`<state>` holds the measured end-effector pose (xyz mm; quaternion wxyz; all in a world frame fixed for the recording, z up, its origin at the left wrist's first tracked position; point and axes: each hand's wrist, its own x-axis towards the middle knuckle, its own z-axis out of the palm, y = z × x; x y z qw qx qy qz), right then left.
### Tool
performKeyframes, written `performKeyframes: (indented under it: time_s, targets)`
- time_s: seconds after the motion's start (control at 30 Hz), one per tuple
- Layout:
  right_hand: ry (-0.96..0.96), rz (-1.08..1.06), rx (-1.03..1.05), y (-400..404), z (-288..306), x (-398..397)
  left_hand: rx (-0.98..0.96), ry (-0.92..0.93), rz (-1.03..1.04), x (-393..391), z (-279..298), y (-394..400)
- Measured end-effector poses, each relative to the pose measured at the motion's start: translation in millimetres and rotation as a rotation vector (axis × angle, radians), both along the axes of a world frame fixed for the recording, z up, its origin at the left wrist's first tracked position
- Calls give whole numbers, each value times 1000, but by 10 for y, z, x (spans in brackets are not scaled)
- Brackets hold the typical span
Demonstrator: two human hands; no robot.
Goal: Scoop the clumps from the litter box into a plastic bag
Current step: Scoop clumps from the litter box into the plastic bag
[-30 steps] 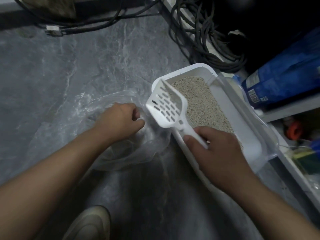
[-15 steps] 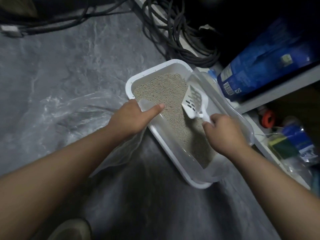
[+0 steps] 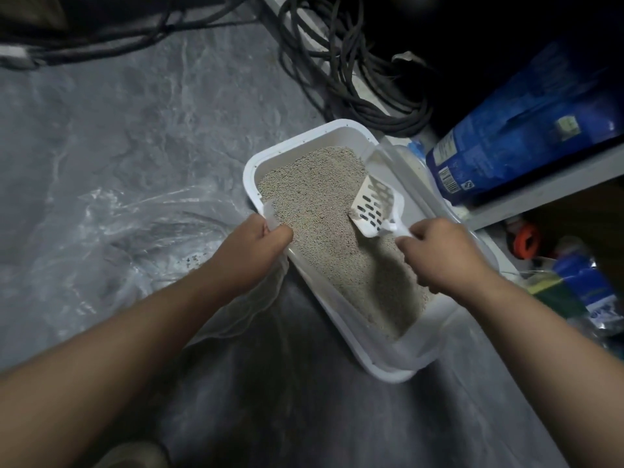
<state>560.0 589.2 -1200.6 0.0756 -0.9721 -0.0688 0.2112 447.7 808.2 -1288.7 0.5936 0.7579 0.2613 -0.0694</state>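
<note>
While my right hand (image 3: 445,256) grips the handle of the white slotted scoop (image 3: 374,207), I keep its blade tipped down into the litter (image 3: 324,211) on the far-right side of the litter box (image 3: 388,369), so the slots can sift loose grains and keep back anything solid. My left hand (image 3: 251,251) pinches the near-left rim of the box, thumb inside and fingers curled over the edge; I judge that this steadies the tray against the scoop's push. It may also be catching the edge of the plastic bag (image 3: 135,238), but I cannot tell. The hands are apart, one at each long side of the box. The bag lies crumpled and open on the grey floor (image 3: 135,113) just left of the box, touching it by my left wrist, close enough for a short swing across. A few dark bits seem to sit in the bag already. No clump shows plainly in the litter, so I judge the digging has barely begun. Cables (image 3: 354,79) coil beyond the box, and a blue sack (image 3: 513,130) leans on the right.
</note>
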Motion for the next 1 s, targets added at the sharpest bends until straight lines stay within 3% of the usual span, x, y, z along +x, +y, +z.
performKeyframes:
  time_s: [0.3,0.53,0.8,1.0]
  targets:
    - [249,-92,80,67,-42,91,-76,45,2,12,-26,20]
    - [329,-103,-12,42,257,200,-81,77,-15,-29,-43,60]
    - [735,-157,-305,-52,332,119,-74,79,-27,11,-2,-4]
    - [875,-204,-281,-59,179,11,-105,73,-27,-14,14,10]
